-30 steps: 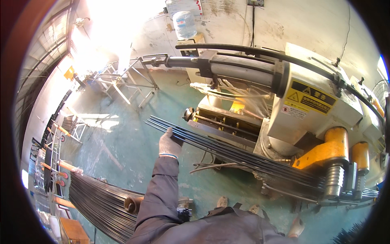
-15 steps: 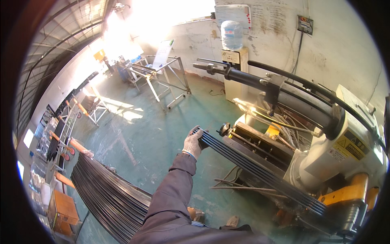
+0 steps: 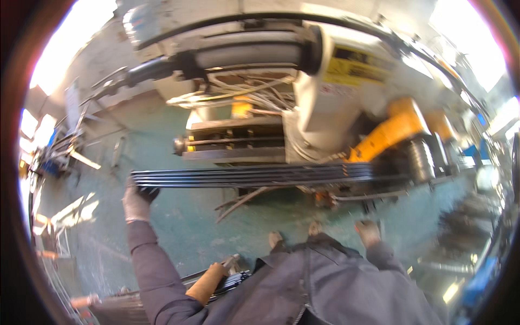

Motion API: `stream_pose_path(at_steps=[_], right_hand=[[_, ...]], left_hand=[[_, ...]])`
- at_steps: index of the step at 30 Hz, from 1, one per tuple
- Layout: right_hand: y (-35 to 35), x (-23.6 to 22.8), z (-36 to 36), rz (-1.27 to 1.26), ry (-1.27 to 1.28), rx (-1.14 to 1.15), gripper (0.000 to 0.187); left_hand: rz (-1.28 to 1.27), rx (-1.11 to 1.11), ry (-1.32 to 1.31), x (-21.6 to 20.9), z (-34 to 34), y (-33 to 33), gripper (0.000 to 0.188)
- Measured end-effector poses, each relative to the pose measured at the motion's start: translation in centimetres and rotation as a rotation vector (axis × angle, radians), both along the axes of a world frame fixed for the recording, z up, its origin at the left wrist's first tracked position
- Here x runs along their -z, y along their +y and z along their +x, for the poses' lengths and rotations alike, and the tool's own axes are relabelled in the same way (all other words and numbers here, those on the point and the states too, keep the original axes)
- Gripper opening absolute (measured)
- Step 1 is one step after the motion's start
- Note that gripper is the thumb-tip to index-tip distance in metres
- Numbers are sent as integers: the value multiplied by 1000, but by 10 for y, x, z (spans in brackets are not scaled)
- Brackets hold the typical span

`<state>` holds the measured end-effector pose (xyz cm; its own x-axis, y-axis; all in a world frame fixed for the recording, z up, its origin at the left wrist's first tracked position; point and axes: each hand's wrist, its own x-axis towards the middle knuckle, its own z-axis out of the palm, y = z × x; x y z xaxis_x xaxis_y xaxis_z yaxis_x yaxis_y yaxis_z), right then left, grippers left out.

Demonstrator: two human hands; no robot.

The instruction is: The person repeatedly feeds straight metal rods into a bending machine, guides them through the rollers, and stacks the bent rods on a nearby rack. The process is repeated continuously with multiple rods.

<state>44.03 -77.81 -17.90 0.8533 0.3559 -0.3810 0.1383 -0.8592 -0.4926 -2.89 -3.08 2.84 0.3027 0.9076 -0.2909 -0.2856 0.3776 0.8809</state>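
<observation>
A row of long, thin, dark metal rods [image 3: 260, 176] reaches rightward from the left hand [image 3: 138, 201], side by side and nearly level, toward the yellow-orange metal clamp arm [image 3: 387, 136] of the machine far to that hand's right. The left hand, in a pale knit glove with a dark palm, is closed around the near ends of the rods, with the thumb side tucked just under them. The right hand [image 3: 368, 234] hangs well to the right of the left one and lower, below the rods and apart from them; it is blurred, so I cannot tell how far open it is or whether it holds anything.

Up and to the right of the left hand, a dark metal trough-shaped machine bed [image 3: 235, 142] runs just beyond the rods, its round end knob [image 3: 179, 145] nearest the hand. Pale flexible hoses [image 3: 238, 205] slant under the rods, right of the hand. Green floor [image 3: 195, 227] spreads below and right of the left hand — an orange-tan padded cylinder [image 3: 206, 284] stands out farther down, beside the left sleeve [image 3: 157, 265].
</observation>
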Motion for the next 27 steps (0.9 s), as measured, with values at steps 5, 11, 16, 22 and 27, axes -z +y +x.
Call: stream_pose_path(at_steps=[5, 11, 16, 22, 27], right_hand=[[33, -26, 4, 80, 103, 73, 48], [-20, 14, 29, 42, 230, 121, 51], [-106, 92, 78, -184, 216, -196, 50], [-193, 192, 164, -176, -22, -571, 49], [-202, 209, 221, -308, -199, -843, 47]], left_hand=[[16, -140, -6, 2, 3, 0, 63], [-131, -420, -196, 43, 24, -63, 81], [-409, -376, -150, 137, 92, -182, 78], [-665, -71, -249, 208, 248, -323, 54], [-538, 58, -171, 186, 312, -358, 47]])
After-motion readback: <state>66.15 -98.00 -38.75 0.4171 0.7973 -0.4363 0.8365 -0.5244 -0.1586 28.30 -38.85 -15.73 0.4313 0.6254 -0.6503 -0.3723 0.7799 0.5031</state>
